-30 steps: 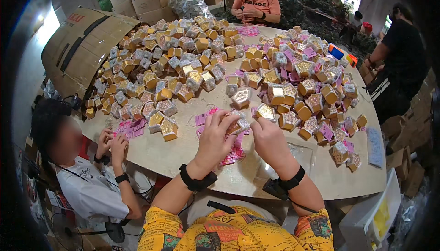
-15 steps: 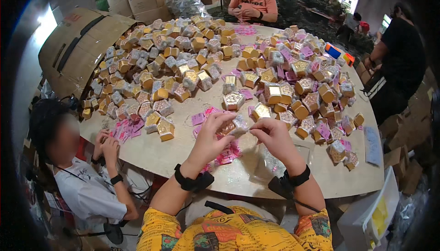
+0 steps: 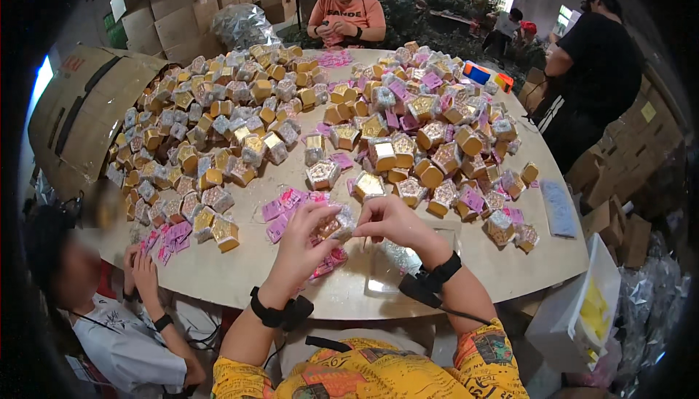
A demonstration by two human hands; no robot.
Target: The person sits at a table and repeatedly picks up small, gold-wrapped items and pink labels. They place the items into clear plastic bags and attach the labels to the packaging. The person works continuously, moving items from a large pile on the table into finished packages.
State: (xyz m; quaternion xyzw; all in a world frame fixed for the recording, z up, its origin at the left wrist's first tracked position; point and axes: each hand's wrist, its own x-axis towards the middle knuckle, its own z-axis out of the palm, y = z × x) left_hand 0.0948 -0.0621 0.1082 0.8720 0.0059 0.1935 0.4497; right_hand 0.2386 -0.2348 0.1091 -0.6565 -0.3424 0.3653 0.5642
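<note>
A small house-shaped ornament [image 3: 336,226], with a brown front and glittery white edging, is held in my left hand [image 3: 295,247], thumb on one side and fingers curled over the other. My right hand [image 3: 399,223] is beside it with thumb and forefinger pinched together close to its right edge; something thin seems to be between the tips, too small to name. Pink printed tags [image 3: 280,206] lie on the table under and behind my left hand. Below my right wrist is a shallow clear plastic tray [image 3: 373,288] with small shiny bits in it.
Similar gold and white ornaments form a left heap [image 3: 211,119] and a right heap [image 3: 444,144], the right one mixed with pink tags. A large carton [image 3: 84,119] lies at the left edge. Co-workers are at the left, far side and right. A white bin [image 3: 582,304] stands lower right.
The view has swung, so the table appears further left in the picture. My hands stay around the same ornament, the right still pinched at its edge.
</note>
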